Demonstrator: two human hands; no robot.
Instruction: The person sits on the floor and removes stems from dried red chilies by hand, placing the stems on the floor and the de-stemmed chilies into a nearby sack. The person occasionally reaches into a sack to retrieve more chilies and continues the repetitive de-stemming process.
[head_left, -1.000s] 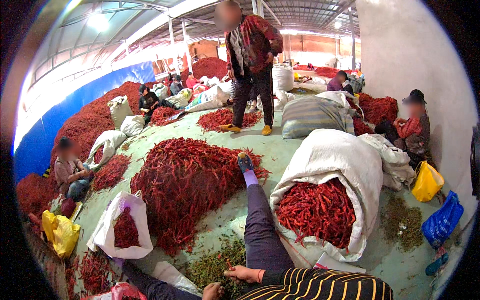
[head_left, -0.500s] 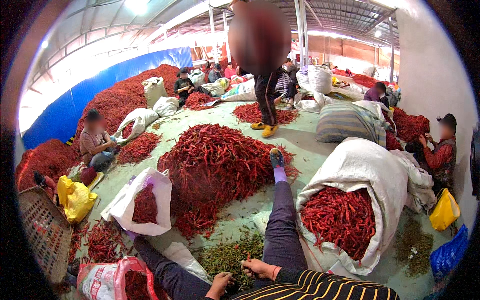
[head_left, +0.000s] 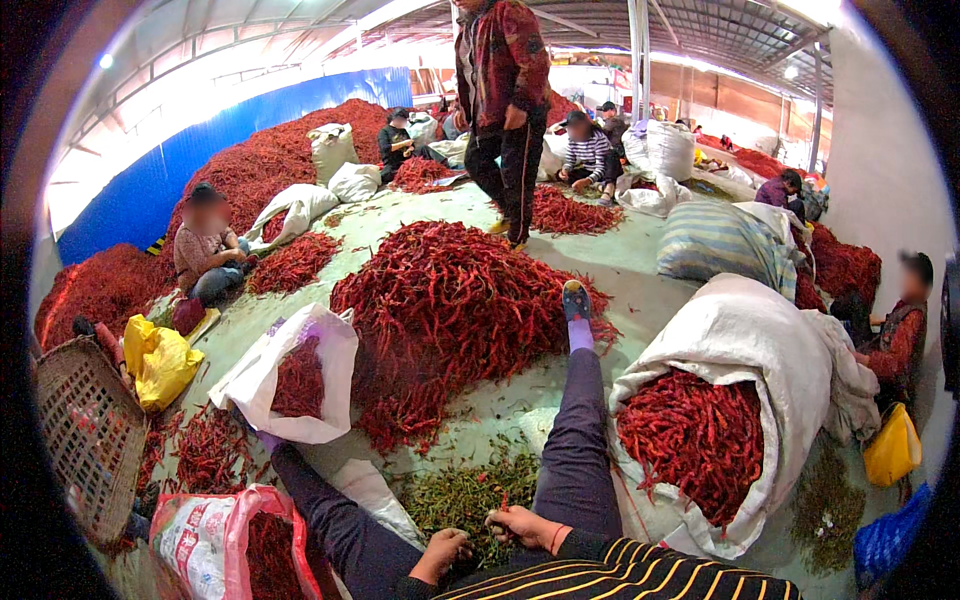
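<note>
My right hand [head_left: 522, 525] is closed in a pinch, and a small red tip of a dried chili [head_left: 505, 499] sticks up at its fingers. Close by on the left, my left hand [head_left: 445, 553] is curled; what it holds, if anything, is hidden. Both hands hover low over a heap of greenish-brown chili stems [head_left: 460, 500] between my legs. Beyond the stems rises a large pile of dried red chilies [head_left: 440, 310], with my right foot beside it. An open white sack [head_left: 245, 385] with chilies inside stands by my left foot.
At my right lies a big white sack [head_left: 750, 320] spilling chilies. A woven basket [head_left: 95, 440], a yellow bag [head_left: 160, 365] and a red-edged sack [head_left: 200, 540] are at my left. A person [head_left: 500, 90] stands behind the pile; several others sit among heaps.
The standing person has shifted left and back from the pile. The view has tilted and moved slightly left. My hands stay close together over the stems.
</note>
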